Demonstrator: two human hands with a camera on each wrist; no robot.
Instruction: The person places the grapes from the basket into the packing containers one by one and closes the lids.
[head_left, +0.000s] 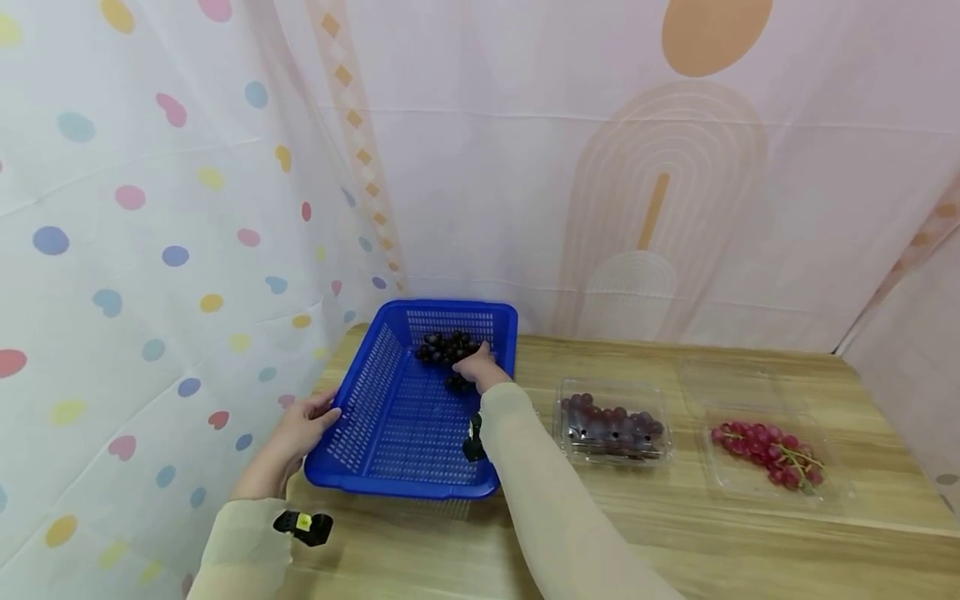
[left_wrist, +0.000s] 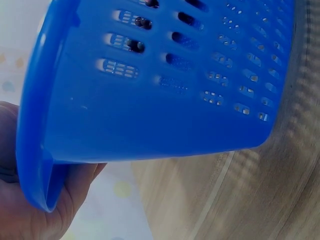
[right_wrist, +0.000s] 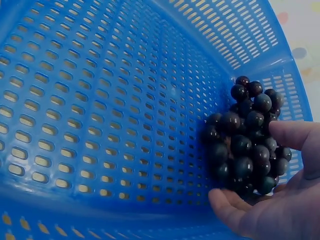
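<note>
A blue plastic basket with slotted walls stands at the left of the wooden table. My left hand grips its left rim, and the left wrist view shows the hand wrapped under that rim. Inside the basket, at the far right corner, is a bunch of black grapes. My right hand reaches in and holds this bunch, the thumb on one side and the fingers on the other. Part of the bunch is hidden behind the hand in the head view.
Right of the basket, a clear plastic box contains dark red grapes. Farther right, an open clear box holds red grapes with green stems. Patterned curtains hang behind and left of the table.
</note>
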